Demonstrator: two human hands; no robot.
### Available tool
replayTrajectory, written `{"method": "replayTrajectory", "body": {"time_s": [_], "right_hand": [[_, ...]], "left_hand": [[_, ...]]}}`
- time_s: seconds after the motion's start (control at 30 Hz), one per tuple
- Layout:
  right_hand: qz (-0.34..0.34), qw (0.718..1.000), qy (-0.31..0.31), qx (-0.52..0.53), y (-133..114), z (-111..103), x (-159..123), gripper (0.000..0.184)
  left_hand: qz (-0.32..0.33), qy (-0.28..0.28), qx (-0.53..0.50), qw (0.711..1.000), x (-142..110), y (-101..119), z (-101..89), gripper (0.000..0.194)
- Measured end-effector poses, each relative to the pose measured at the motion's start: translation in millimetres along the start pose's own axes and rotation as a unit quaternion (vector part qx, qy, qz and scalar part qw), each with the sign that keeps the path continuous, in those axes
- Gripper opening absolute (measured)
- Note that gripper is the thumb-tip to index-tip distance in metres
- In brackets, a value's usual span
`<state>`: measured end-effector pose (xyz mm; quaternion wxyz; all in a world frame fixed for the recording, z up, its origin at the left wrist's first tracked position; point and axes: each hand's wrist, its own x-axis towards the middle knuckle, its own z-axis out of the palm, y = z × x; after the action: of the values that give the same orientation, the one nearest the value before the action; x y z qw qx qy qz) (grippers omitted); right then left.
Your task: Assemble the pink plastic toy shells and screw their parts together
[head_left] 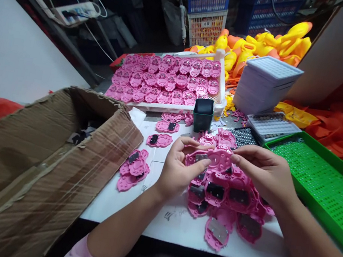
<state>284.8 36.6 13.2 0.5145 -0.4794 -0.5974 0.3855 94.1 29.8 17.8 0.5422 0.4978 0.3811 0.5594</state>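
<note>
A pink plastic shell (218, 161) is held up over the table, with round recesses and a dark grey plate at its left end. My left hand (181, 165) is closed around that left end, thumb on the near face. At the shell's right end, the thumb and fingers of my right hand (262, 169) are pinched together; whether they also hold a small part I cannot make out. Below both hands lies a heap of similar pink shells (226, 196), many carrying dark or grey rectangular plates.
A cardboard box (87, 167) stands left, beside a small stack of shells (134, 168). Behind are a dark green cup (202, 116) and a white tray (161, 108) of pink assemblies. A green tray (327, 192), stacked white trays (263, 84) and yellow-orange parts (252, 50) lie right.
</note>
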Motion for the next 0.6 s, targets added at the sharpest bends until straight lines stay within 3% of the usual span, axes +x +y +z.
{"method": "replayTrajectory", "body": {"time_s": [0.17, 0.27, 0.6], "right_hand": [[-0.11, 0.986, -0.047, -0.119, 3.1, -4.1, 3.2, 0.01], [-0.142, 0.975, -0.082, -0.151, 1.9, -6.0, 5.7, 0.011], [-0.121, 0.962, -0.175, -0.171, 1.2, -11.0, 2.6, 0.014]], "left_hand": [[0.023, -0.025, 0.013, 0.999, -0.2, 1.4, -0.2, 0.035], [0.032, -0.033, 0.002, 0.999, 0.6, 2.9, -1.3, 0.035], [0.035, -0.078, 0.006, 0.996, -1.1, 6.2, -6.2, 0.035]]}}
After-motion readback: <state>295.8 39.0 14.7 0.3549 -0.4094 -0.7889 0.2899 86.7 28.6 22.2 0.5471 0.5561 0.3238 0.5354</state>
